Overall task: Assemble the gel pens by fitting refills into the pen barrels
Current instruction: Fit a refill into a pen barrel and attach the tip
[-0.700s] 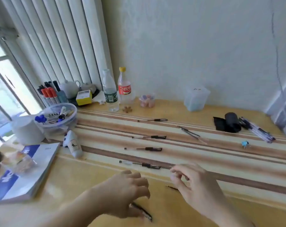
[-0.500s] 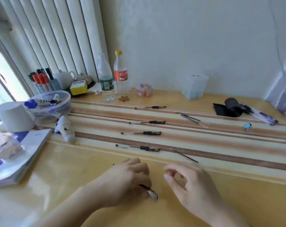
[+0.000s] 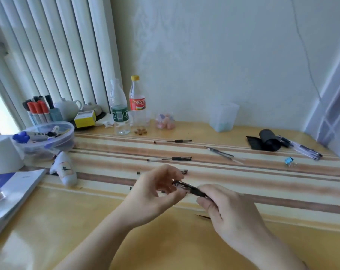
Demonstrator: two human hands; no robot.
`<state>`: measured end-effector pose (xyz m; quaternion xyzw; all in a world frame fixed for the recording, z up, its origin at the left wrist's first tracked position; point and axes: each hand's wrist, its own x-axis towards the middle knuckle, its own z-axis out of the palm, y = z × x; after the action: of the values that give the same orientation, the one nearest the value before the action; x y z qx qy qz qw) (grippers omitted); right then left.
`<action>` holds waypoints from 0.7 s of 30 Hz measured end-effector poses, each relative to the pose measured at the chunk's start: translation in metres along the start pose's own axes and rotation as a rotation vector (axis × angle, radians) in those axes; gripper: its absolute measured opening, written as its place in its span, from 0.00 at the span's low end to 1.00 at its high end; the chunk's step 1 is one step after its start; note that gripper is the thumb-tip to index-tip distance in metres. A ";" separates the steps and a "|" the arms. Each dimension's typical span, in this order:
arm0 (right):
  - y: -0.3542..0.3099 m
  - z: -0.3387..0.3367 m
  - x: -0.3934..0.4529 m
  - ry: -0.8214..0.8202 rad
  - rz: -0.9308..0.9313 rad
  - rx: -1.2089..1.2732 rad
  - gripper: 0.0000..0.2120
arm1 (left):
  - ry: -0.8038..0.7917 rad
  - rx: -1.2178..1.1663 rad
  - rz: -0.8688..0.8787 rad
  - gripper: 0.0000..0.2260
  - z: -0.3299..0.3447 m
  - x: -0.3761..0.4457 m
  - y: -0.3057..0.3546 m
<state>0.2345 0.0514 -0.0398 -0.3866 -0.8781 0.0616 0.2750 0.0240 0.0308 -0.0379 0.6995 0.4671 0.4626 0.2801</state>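
Pinching one dark pen part (image 3: pixel 190 189) between both hands, left hand (image 3: pixel 157 191) and right hand (image 3: pixel 226 209), you risk dropping or bending it if they twist misaligned.

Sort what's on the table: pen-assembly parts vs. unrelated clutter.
Job:
- black pen part held by left hand and right hand
- pens laid on the striped cloth
- loose refills
- bundle of pens

Lying about:
- two bottles
- markers
- teapot
- booklet

Pale textured wall (image 3: pixel 204 55), white radiator (image 3: pixel 64 51), daylit yellow table (image 3: pixel 48 230).
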 end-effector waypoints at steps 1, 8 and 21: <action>0.002 0.002 -0.001 -0.026 -0.002 -0.027 0.12 | -0.052 0.168 0.053 0.07 0.000 -0.002 -0.004; 0.009 0.005 -0.008 -0.119 -0.004 -0.094 0.08 | -0.211 0.693 0.307 0.08 0.022 -0.011 -0.004; 0.034 -0.009 -0.007 -0.199 0.131 0.058 0.10 | -0.214 0.546 0.172 0.06 0.013 -0.014 -0.012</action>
<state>0.2655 0.0689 -0.0461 -0.4270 -0.8718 0.1428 0.1931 0.0291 0.0233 -0.0589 0.8306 0.4812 0.2658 0.0892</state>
